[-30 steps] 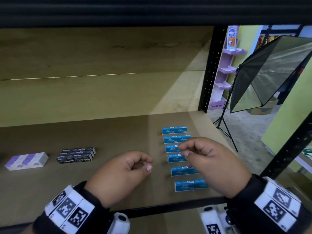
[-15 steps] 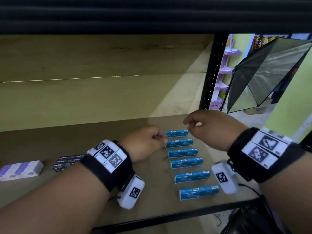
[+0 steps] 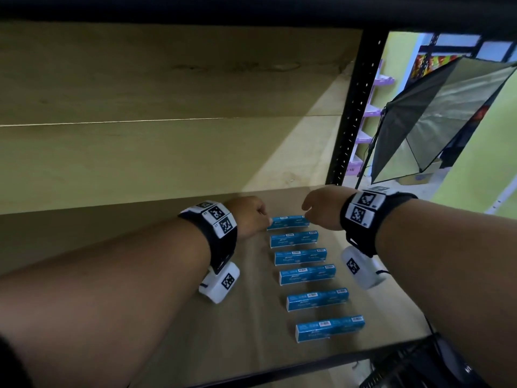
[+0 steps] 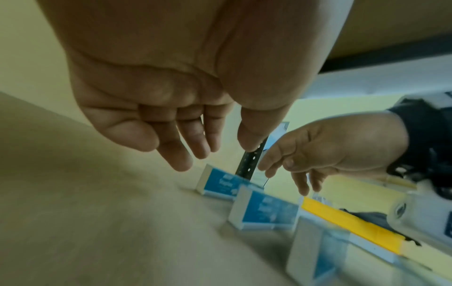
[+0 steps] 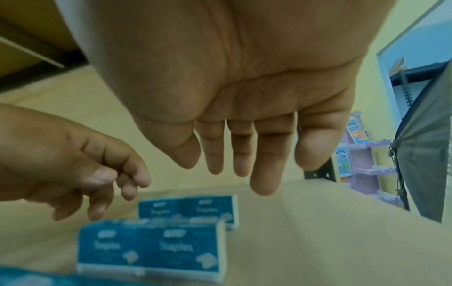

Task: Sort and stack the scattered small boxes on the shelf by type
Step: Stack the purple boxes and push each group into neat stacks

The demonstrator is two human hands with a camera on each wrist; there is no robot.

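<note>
Several blue staple boxes lie in a row on the brown shelf board (image 3: 167, 317), running from the front edge to the back. The farthest blue box (image 3: 288, 222) lies between my two hands. My left hand (image 3: 251, 217) hovers at its left end and my right hand (image 3: 319, 208) at its right end. In the left wrist view my left hand (image 4: 195, 154) has relaxed fingers just above the far box (image 4: 220, 183), holding nothing. The right wrist view shows my right hand (image 5: 232, 170) with straight fingers above the far box (image 5: 188, 209), also holding nothing.
A black perforated shelf post (image 3: 352, 113) stands at the back right. Beyond it are a photo light softbox (image 3: 436, 121) and a purple rack (image 3: 375, 113). A black upper shelf edge (image 3: 251, 9) hangs overhead. The nearest blue box (image 3: 330, 327) lies close to the front edge.
Both arms have reached further back along the row, from the middle boxes to the farthest blue box. The view has shifted right, so the purple and black boxes at left are out of sight.
</note>
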